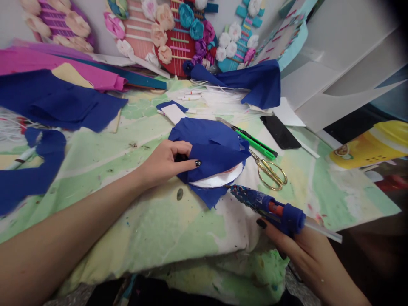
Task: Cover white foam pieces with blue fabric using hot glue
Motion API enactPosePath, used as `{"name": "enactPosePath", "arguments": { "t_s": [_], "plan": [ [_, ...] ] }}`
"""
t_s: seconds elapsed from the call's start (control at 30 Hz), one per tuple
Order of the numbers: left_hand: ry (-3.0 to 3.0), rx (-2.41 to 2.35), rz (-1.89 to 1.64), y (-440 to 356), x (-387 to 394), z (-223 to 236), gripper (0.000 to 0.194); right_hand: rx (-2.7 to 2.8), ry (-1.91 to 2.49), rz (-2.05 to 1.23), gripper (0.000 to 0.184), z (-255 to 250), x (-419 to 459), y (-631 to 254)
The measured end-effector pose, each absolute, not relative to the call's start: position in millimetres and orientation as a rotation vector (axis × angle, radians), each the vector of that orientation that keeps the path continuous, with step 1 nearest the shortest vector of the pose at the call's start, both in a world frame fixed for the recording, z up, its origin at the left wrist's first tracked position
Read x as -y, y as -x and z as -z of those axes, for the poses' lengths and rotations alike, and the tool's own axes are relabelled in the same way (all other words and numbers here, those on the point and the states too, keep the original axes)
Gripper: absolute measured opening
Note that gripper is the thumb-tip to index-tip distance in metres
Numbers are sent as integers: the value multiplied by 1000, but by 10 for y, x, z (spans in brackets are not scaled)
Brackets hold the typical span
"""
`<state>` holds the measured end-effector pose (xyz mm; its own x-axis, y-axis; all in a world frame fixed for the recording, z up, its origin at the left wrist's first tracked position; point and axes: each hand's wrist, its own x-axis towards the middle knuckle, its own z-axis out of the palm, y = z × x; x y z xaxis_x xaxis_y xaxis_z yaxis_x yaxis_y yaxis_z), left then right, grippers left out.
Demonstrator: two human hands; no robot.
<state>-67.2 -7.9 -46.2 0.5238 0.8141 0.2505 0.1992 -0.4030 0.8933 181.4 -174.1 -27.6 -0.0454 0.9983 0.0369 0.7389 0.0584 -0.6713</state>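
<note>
My left hand (168,159) pinches the left side of the dark blue fabric (210,136), thumb on top and fingers curled under the fold. Beneath that fabric a white rounded board (219,178) shows along its near edge, and a pointed blue flap hangs out below it. My right hand (296,242) grips a blue glue gun (267,208), with a clear glue stick (325,230) poking out of its back. The gun's nozzle points left, close to the near edge of the board; whether it touches is hard to tell. My right fingers are partly hidden behind the gun.
Gold-handled scissors (272,173), a green utility knife (258,144) and a black phone (280,131) lie right of the fabric. A yellow cup (372,144) stands at far right. Blue cloth (60,100) lies left. Flower-decorated boards (143,34) lean at the back.
</note>
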Motion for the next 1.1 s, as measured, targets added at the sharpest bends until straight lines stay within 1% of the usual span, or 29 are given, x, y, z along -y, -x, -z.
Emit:
{"name": "enactPosePath", "arguments": {
  "t_s": [0.47,0.63,0.87,0.97,1.1],
  "plan": [
    [-1931,-803,-835,683,65,479,16,1817,1771,-667,25,294,1757,-1887],
    [-1912,-812,-844,683,74,487,16,1843,1779,-604,20,335,1776,-1930],
    [-1862,-912,-899,673,80,535,12,1958,1717,-425,6,298,1808,-2001],
    [-1854,-920,-964,663,77,537,15,1930,1808,-268,12,284,1794,-2110],
    [-1864,-896,-1011,661,77,537,17,1820,2178,142,28,369,1706,-2494]
  ]
}}
